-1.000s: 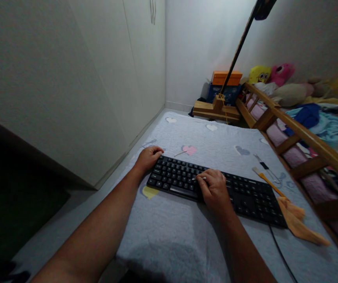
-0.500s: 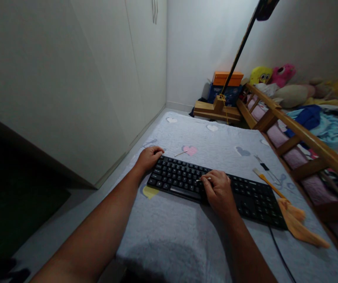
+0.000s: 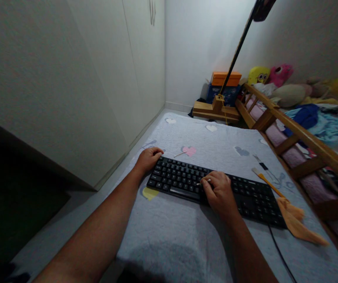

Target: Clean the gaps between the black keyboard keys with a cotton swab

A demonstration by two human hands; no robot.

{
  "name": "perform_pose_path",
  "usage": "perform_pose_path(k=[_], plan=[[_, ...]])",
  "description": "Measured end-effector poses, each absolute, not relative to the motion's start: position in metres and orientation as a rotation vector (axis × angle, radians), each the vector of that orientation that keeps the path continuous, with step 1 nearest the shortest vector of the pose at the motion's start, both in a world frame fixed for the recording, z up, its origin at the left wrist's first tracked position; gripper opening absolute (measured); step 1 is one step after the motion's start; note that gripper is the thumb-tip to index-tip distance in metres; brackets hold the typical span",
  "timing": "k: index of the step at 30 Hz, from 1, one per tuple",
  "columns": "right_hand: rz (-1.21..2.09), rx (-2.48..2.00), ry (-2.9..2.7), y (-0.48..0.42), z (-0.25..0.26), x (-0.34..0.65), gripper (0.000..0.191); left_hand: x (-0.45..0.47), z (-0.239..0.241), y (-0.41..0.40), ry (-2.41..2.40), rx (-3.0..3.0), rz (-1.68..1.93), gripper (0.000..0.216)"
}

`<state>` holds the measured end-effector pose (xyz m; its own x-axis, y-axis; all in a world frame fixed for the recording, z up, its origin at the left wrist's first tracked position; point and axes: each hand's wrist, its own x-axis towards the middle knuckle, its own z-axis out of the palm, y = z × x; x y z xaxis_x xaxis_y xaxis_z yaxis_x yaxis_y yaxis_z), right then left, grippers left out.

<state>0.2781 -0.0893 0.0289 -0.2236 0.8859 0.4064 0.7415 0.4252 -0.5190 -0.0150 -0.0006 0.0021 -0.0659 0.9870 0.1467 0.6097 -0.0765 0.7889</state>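
Note:
A black keyboard point(image 3: 176, 179) lies at a slant on a light cloth printed with hearts point(image 3: 169, 224). At its far left corner, my left hand point(image 3: 148, 159) is closed on the edge, thumb along the top and the other fingers mostly hidden. My right hand point(image 3: 220, 192) rests over the keys right of the middle, pinching a thin white cotton swab point(image 3: 199, 184) whose tip is at the keys. Beyond the keyboard, a second cotton swab point(image 3: 179, 154) lies near a pink heart.
Right of the keyboard lie a yellow-handled brush point(image 3: 267, 180), a wire tool with a black grip point(image 3: 263, 166) and an orange cloth point(image 3: 296, 222). A cable point(image 3: 279, 251) runs toward me. A wooden bed rail point(image 3: 301, 135) borders the right, a white wardrobe point(image 3: 98, 78) the left.
The swab in my right hand has shifted slightly over the keys. My left hand stays at the keyboard's corner, and the view has moved a little.

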Motion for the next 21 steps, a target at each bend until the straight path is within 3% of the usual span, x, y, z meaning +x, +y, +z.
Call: perform_pose_path(k=[21], plan=[[0.297,-1.378,-2.016,-0.0870,0.0288,0.2790,0.024,-0.0158,0.0015,0.0008,1.696,1.721,0.998,0.031]])
